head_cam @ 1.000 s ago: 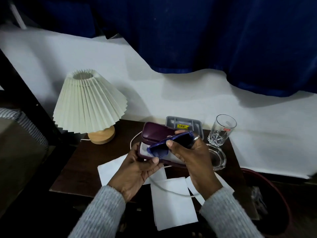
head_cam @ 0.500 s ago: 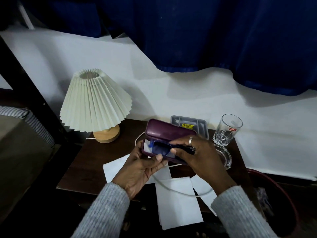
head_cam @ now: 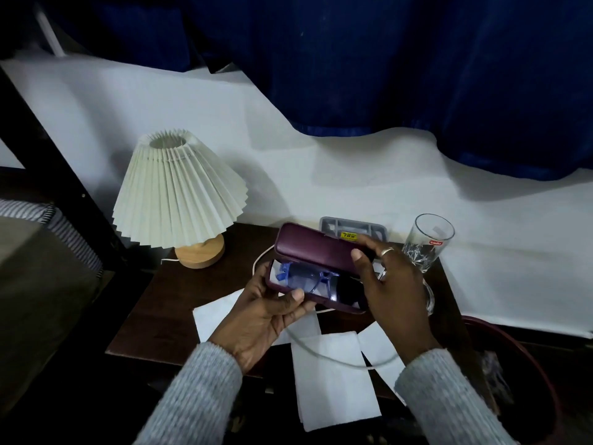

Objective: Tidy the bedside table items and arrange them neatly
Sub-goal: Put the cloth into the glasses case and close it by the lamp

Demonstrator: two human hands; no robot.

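A maroon glasses case [head_cam: 313,248] hangs half open above the dark wooden bedside table [head_cam: 167,303]. Blue-framed glasses [head_cam: 308,277] lie inside its lower half. My left hand [head_cam: 266,313] grips the case's left end from below, thumb on the front rim. My right hand [head_cam: 391,284] holds the right end of the lid, thumb on its front and fingers behind it.
A pleated cream lamp [head_cam: 178,194] stands at the back left. A grey tray [head_cam: 353,228] and a cut-glass tumbler [head_cam: 428,242] stand at the back right. White paper sheets [head_cam: 333,377] and a white cable [head_cam: 333,358] lie at the front. A dark red bin [head_cam: 529,380] sits to the right.
The blue glasses went from my right hand, above the case, down into the case's lower half. My right hand then moved onto the lid, which now tilts over the glasses.
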